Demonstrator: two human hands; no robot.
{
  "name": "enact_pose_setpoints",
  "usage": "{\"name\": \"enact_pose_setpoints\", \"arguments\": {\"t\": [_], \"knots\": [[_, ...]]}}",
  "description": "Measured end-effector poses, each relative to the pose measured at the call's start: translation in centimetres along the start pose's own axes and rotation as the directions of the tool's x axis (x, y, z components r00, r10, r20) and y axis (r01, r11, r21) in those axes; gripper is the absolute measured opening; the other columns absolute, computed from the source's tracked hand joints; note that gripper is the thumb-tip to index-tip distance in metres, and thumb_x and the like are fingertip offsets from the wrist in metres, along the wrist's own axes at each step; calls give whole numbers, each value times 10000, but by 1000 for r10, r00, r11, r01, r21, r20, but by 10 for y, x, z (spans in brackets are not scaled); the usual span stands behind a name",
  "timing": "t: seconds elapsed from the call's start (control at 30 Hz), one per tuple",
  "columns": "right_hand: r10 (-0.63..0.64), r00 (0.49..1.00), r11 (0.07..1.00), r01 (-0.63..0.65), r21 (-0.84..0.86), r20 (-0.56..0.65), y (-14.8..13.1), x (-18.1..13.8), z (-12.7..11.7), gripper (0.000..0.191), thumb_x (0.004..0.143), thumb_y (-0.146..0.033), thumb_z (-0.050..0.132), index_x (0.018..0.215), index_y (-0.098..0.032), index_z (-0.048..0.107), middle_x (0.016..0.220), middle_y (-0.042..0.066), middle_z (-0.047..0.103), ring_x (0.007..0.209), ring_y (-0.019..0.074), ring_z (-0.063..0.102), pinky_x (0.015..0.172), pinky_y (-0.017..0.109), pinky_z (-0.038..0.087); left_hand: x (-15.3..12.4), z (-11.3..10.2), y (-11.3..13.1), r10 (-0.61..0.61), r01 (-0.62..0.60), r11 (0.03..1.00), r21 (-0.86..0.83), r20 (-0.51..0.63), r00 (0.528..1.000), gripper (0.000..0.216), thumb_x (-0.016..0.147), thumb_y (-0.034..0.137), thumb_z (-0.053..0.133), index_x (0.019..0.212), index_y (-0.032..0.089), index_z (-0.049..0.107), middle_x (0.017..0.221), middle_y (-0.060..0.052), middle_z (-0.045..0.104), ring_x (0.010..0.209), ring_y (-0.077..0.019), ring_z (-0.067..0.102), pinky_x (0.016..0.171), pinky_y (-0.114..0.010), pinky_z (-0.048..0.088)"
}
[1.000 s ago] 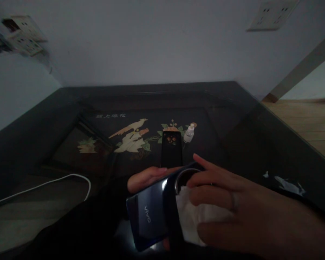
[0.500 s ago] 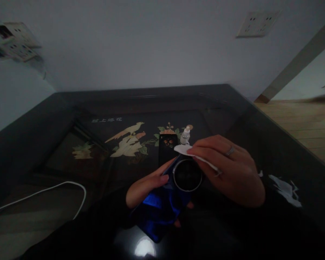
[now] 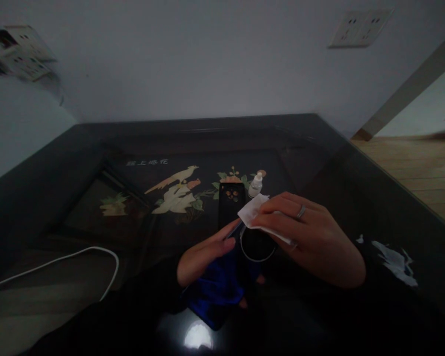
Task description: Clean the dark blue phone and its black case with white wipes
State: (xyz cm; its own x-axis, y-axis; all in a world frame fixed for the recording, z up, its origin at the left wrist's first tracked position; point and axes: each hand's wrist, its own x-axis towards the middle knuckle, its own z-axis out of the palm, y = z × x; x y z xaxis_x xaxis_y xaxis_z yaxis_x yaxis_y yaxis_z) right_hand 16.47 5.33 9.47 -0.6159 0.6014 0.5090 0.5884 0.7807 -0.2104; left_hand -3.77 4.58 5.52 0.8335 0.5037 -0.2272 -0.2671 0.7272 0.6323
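My left hand point(image 3: 207, 257) is closed around a shiny blue smartphone point(image 3: 218, 291), its back turned up and a large round camera ring point(image 3: 258, 244) at the top end. In my right hand point(image 3: 311, 237), a folded white wipe point(image 3: 252, 210) is pinched between thumb and fingers. The wipe covers the upper edge of the camera ring; whether it presses on the glass I cannot tell. Just beyond lies a black phone case point(image 3: 231, 202) with camera cut-outs, partly hidden by my left hand. A small clear bottle point(image 3: 255, 185) with a white cap stands beside the case.
Torn white wrapper pieces point(image 3: 396, 262) lie to the right on the dark glossy table point(image 3: 207, 131). A white cable point(image 3: 74, 253) curves in from the left. Wall sockets point(image 3: 360, 28) are above the table's far side, at left and right.
My right hand has brought the white wipe down and closer over the phone's camera ring, and the wipe has turned to show its flat side. My left hand still holds the phone.
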Motion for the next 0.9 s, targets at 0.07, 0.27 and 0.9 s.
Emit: {"name": "enact_pose_setpoints", "arguments": {"t": [0.07, 0.27, 0.9], "knots": [[-1, 1000, 1000, 2, 13, -14, 0, 0, -1, 147, 843, -145, 505, 915, -155, 633, 906, 67, 646, 848, 170, 571, 748, 308, 475, -1, -1, 0, 5, -5, 1000, -5, 3, 1000, 659, 815, 385, 505, 1374, 300, 166, 1106, -109, 579, 957, -316, 604, 690, -453, 510], [-13, 1000, 1000, 13, 0, -13, -2, 1, 0, 168, 857, -155, 492, 934, -172, 641, 916, 57, 653, 858, 168, 575, 759, 314, 485, -1, -3, -2, 32, -32, 999, 24, 22, 999, 673, 836, 346, 492, 1393, 334, 114, 1091, -90, 598, 968, -288, 606, 717, -437, 513], [407, 885, 895, -338, 290, -226, -9, 2, 16, 207, 829, -91, 529, 948, -202, 656, 883, 12, 676, 814, 117, 625, 724, 226, 486, -2, 13, -11, 521, -284, 709, 645, -208, 828, 812, 752, 284, 611, 1408, 262, 133, 1362, -97, 411, 1024, -241, 572, 807, -332, 488]]}}
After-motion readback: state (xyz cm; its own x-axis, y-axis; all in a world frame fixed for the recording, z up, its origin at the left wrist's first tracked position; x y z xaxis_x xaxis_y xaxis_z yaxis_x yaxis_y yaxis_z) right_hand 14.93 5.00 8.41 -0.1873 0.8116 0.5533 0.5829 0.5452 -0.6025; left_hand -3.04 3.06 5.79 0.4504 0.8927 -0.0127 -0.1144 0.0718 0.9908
